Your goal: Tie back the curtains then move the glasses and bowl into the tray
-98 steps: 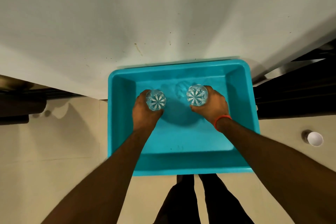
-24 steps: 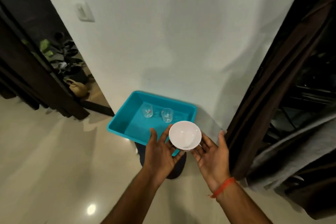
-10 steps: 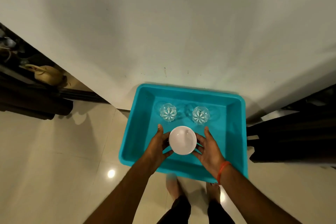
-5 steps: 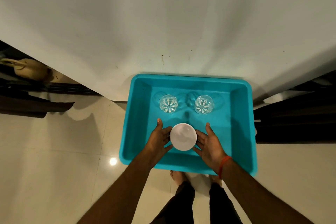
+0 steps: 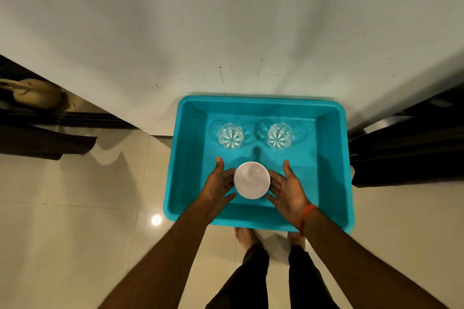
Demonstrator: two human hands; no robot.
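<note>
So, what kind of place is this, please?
Probably a room in a home: glossy tiled floor, a plain white wall, dark curtains at the side, and the teal tray set on the floor.

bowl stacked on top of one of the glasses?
No: the white bowl sits between both hands near the tray's front, apart from the left glass and the right glass standing at the back.

Tray (image 5: 261, 108): glossy teal plastic. Inside tray, two glasses (image 5: 230, 136) (image 5: 280, 135): clear cut glass, sparkling. Bowl (image 5: 251, 179) nearer: smooth white, looking matt. Floor (image 5: 75, 233) left of tray: polished tile, reflecting light.
</note>
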